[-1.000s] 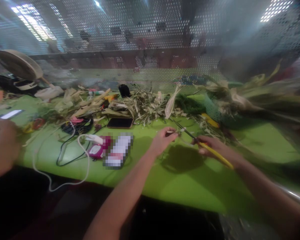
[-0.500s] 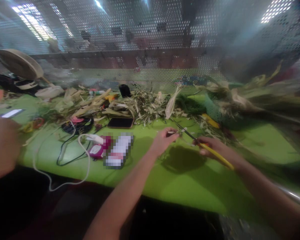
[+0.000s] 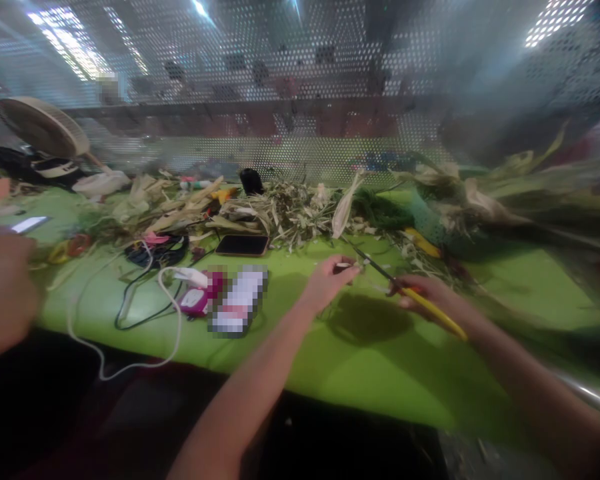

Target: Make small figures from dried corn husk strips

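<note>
Your left hand [image 3: 327, 283] pinches a thin leaf strip [image 3: 344, 265]; your right hand [image 3: 423, 297] grips yellow scissors [image 3: 433, 310], blades at the strip, both barely moved this past second

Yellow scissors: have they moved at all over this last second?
No: the yellow scissors, in the right hand, keep their distance from the dark phone.
</note>
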Motion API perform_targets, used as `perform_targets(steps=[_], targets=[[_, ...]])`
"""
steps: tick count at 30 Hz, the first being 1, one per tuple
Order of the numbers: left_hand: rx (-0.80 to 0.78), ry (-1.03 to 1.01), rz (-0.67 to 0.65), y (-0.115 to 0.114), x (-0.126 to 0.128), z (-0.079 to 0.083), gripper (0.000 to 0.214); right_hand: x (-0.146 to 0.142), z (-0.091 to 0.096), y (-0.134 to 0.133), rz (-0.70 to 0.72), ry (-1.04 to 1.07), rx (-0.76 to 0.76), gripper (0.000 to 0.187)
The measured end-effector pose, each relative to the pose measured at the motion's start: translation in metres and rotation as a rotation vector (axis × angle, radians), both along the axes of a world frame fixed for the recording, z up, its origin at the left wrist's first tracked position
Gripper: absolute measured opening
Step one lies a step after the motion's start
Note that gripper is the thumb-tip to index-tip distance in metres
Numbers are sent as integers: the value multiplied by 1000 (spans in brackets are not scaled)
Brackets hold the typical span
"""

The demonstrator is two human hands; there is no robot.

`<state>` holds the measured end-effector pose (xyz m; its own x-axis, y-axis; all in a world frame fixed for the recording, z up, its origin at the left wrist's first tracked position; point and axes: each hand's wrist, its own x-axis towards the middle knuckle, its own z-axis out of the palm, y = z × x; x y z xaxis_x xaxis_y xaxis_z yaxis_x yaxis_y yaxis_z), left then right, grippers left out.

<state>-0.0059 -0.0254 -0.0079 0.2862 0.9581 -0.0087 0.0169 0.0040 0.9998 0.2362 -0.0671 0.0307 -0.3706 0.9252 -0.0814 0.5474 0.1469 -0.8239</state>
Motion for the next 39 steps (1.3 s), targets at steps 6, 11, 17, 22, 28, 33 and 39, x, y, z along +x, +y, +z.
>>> perform_targets(steps=[6, 11, 17, 22, 28, 33, 39], targets=[[-37, -8, 1, 1, -3, -1, 39, 3, -2, 2, -98, 18, -3, 45], [-22, -85, -16, 5, -2, -6, 38, 7, 1, 5, -93, -90, 142, 45], [0, -81, 67, 9, -4, -8, 38, 8, 4, 7, -27, -195, 194, 49], [-18, -60, 48, 8, -6, -5, 34, 12, 3, 10, -13, -364, 266, 51], [-58, 81, 137, 3, -7, 7, 27, 18, 7, 10, 34, -476, 355, 59], [-1, 209, 134, -1, -11, 15, 22, 26, 5, 8, 25, -524, 375, 59], [41, 170, -44, -1, -7, 11, 20, 14, 2, 12, -165, -255, 265, 50]])
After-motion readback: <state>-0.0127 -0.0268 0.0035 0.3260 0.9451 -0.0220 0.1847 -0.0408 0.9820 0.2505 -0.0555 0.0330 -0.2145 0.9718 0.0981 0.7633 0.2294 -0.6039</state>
